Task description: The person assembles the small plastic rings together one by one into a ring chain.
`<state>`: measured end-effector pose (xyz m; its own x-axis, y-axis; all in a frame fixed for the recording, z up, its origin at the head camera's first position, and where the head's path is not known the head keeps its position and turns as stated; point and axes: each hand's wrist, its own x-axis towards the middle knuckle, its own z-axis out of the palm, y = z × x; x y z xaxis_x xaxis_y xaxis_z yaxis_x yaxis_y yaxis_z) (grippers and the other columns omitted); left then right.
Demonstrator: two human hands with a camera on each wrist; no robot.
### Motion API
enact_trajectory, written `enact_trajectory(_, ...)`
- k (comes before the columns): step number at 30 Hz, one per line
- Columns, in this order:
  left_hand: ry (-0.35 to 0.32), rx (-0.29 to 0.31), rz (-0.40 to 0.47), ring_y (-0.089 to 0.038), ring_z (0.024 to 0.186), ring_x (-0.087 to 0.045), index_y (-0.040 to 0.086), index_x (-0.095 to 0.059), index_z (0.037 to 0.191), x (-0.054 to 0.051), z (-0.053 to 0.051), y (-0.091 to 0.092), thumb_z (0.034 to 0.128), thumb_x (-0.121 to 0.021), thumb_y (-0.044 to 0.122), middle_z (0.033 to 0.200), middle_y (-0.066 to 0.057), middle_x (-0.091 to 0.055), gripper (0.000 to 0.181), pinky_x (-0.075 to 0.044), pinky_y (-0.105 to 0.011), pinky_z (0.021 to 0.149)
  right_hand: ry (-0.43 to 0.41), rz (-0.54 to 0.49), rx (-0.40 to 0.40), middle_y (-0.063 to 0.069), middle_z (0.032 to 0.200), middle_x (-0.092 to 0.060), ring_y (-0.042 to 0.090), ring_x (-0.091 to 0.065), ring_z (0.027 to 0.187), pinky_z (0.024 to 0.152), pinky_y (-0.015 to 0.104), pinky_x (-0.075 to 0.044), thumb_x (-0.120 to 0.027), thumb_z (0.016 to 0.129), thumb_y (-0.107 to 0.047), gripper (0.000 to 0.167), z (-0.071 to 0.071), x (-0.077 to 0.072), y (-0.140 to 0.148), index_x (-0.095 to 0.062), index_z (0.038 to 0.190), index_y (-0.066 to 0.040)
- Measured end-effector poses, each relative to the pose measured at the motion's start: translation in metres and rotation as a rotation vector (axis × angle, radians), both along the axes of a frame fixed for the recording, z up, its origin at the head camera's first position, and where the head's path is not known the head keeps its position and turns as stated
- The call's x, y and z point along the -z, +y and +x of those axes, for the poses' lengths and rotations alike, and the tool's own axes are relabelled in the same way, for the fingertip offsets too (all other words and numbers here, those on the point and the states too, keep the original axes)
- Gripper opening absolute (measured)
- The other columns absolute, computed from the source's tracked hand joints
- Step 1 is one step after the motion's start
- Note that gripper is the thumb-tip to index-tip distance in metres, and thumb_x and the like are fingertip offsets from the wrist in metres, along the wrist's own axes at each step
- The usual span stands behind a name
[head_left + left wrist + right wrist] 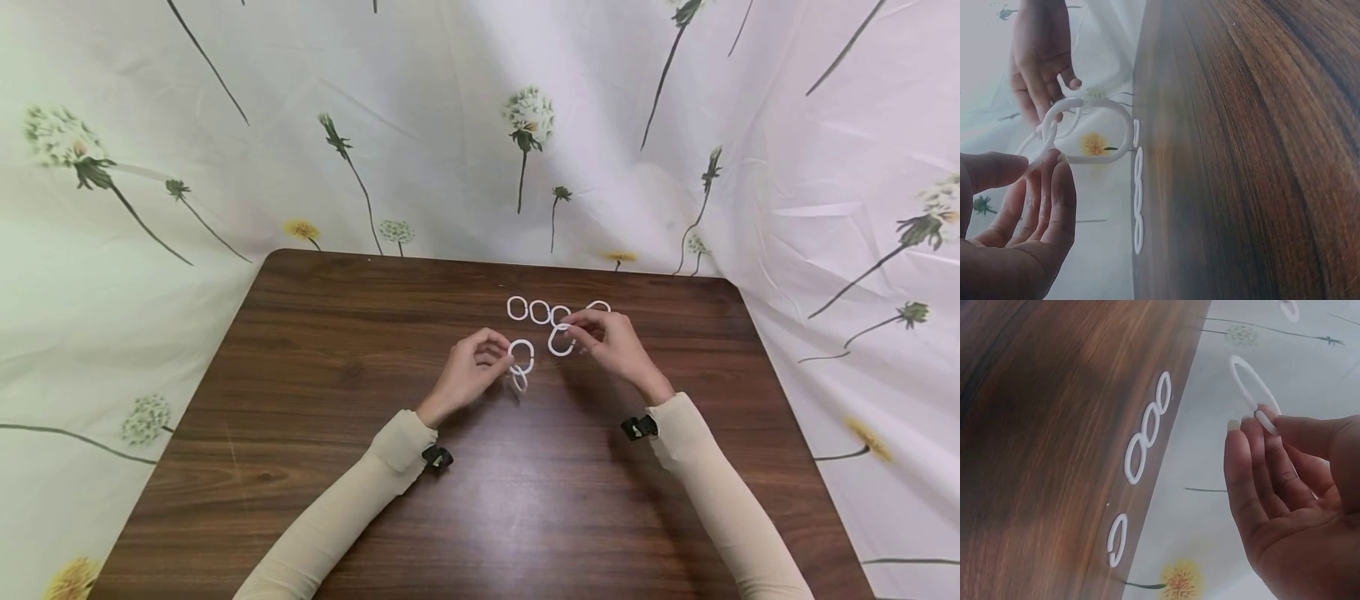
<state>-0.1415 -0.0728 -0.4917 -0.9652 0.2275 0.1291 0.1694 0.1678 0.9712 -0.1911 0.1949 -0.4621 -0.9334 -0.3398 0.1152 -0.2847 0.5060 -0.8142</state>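
My left hand (474, 367) pinches white oval split rings, like curtain rings, between thumb and fingers. An upper ring (521, 341) stands above the fingertips, and a lower ring (524, 382) hangs linked through it. In the left wrist view the larger-looking ring (1094, 160) loops through the other beside the thumb. To the right, my right hand (617, 346) pinches one more white split ring (551, 343) by its side, thumb against fingertips. That ring (1242, 387) is tilted, and its gap lies near the fingers. The two hands' rings are apart, raised over the table.
Near the back edge of the brown wooden table (337, 433) three white rings (509, 308) lie in a row. Another white ring (1112, 534) lies separately to their right, partly behind my right hand in the head view. A flower-print cloth (442, 125) hangs behind the table.
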Motion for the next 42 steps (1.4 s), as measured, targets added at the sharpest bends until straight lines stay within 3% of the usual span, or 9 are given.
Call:
enact_trajectory(5, -0.008, -0.002, -0.009, -0.042, 0.097, -0.072, -0.011, -0.065, 0.114, -0.001, -0.001, 0.002, 0.0938, -0.071, -0.004, 0.108, -0.030, -0.072, 0.022, -0.065, -0.043, 0.085, -0.046, -0.022, 0.003, 0.029, 0.110, -0.075, 0.013, -0.071, 0.070, 0.062, 0.023, -0.062, -0.064, 0.101, -0.002, 0.021, 0.007, -0.013, -0.008, -0.072, 0.118, 0.009)
enact_trajectory(14, 0.001, -0.011, -0.015, -0.043, 0.096, -0.072, -0.012, -0.065, 0.113, -0.002, 0.000, 0.003, 0.0938, -0.070, -0.005, 0.106, -0.031, -0.072, 0.021, -0.065, -0.045, 0.085, 0.002, -0.061, -0.033, 0.032, 0.100, -0.074, 0.045, -0.073, 0.083, 0.071, 0.030, -0.064, -0.064, 0.100, 0.002, 0.019, 0.029, -0.039, -0.025, -0.069, 0.115, 0.012)
enact_trajectory(17, 0.002, -0.014, -0.013, -0.039, 0.094, -0.074, -0.008, -0.066, 0.112, -0.002, 0.001, 0.003, 0.0938, -0.073, -0.001, 0.105, -0.028, -0.073, 0.021, -0.065, -0.039, 0.084, -0.008, -0.088, -0.043, 0.030, 0.100, -0.074, 0.049, -0.073, 0.086, 0.072, 0.024, -0.063, -0.064, 0.100, 0.003, 0.019, 0.030, -0.037, -0.027, -0.068, 0.116, 0.012)
enact_trajectory(22, -0.010, -0.002, -0.003, -0.034, 0.092, -0.074, -0.007, -0.066, 0.112, 0.001, 0.000, 0.001, 0.0940, -0.073, 0.000, 0.104, -0.026, -0.074, 0.021, -0.065, -0.028, 0.080, -0.017, -0.096, -0.038, 0.030, 0.100, -0.073, 0.041, -0.074, 0.084, 0.072, 0.019, -0.062, -0.065, 0.100, 0.002, 0.018, 0.030, -0.035, -0.029, -0.069, 0.115, 0.009)
enact_trajectory(25, -0.007, 0.001, -0.009, -0.033, 0.091, -0.075, -0.007, -0.066, 0.112, 0.001, 0.000, 0.001, 0.0938, -0.073, 0.000, 0.104, -0.025, -0.074, 0.021, -0.064, -0.025, 0.080, -0.010, -0.114, -0.029, 0.028, 0.101, -0.074, 0.040, -0.075, 0.082, 0.070, 0.021, -0.062, -0.066, 0.100, -0.001, 0.018, 0.021, -0.022, -0.025, -0.069, 0.116, 0.007)
enact_trajectory(29, -0.001, -0.008, -0.014, -0.031, 0.091, -0.074, -0.006, -0.067, 0.112, 0.001, 0.000, 0.001, 0.0932, -0.074, 0.000, 0.103, -0.024, -0.074, 0.021, -0.064, -0.027, 0.081, -0.007, -0.157, -0.021, 0.028, 0.103, -0.073, 0.034, -0.076, 0.083, 0.072, 0.028, -0.065, -0.067, 0.101, -0.006, 0.019, 0.011, -0.004, -0.019, -0.070, 0.117, 0.005)
enact_trajectory(33, 0.001, -0.011, -0.009, -0.028, 0.089, -0.074, -0.004, -0.067, 0.111, 0.000, 0.000, 0.003, 0.0932, -0.074, 0.000, 0.103, -0.023, -0.075, 0.019, -0.065, -0.028, 0.081, -0.014, -0.184, -0.027, 0.032, 0.104, -0.072, 0.025, -0.075, 0.083, 0.076, 0.038, -0.067, -0.067, 0.101, -0.007, 0.021, 0.013, -0.004, -0.021, -0.069, 0.117, 0.006)
enact_trajectory(36, 0.004, -0.009, -0.002, -0.027, 0.088, -0.075, -0.004, -0.067, 0.110, -0.001, 0.000, 0.004, 0.0935, -0.074, 0.000, 0.103, -0.023, -0.075, 0.018, -0.065, -0.031, 0.081, -0.025, -0.196, -0.041, 0.030, 0.104, -0.072, 0.031, -0.075, 0.085, 0.079, 0.046, -0.066, -0.068, 0.101, -0.008, 0.021, 0.014, -0.005, -0.024, -0.069, 0.117, 0.005)
enact_trajectory(42, 0.001, -0.013, 0.000, -0.030, 0.089, -0.074, -0.004, -0.067, 0.110, -0.001, 0.000, 0.004, 0.0935, -0.074, 0.000, 0.103, -0.024, -0.075, 0.018, -0.066, -0.038, 0.084, -0.015, -0.166, -0.035, 0.026, 0.102, -0.074, 0.036, -0.074, 0.087, 0.077, 0.039, -0.066, -0.069, 0.100, -0.007, 0.019, 0.016, -0.002, -0.030, -0.070, 0.117, 0.001)
